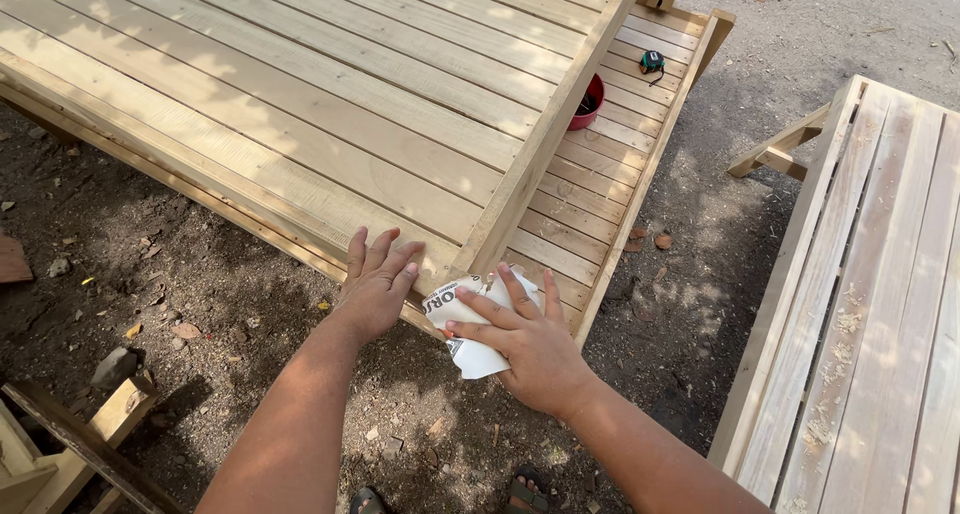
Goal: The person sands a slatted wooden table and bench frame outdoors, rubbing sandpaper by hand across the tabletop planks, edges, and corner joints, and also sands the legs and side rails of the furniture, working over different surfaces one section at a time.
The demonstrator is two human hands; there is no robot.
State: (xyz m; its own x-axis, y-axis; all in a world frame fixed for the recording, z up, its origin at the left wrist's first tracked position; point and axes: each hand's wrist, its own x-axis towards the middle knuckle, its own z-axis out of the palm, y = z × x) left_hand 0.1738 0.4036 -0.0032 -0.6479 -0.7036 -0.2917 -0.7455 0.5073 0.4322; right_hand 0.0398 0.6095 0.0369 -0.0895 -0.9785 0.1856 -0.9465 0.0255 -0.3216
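My left hand (377,279) lies flat, fingers together, on the near corner of a pale slatted wooden panel (300,104). My right hand (525,339) presses a folded sheet of white-backed sandpaper (470,354) against the corner of the panel's raised side rail (540,144). The sheet is partly hidden under my fingers. A second slatted wooden piece (590,194) lies under and to the right of the panel.
A red bowl (590,102) and a green tape measure (652,62) rest on the lower slats at the back. Another slatted wooden bench (880,304) with wood shavings stands at the right. Bare dirt ground with chips and a wood offcut (115,414) surrounds me.
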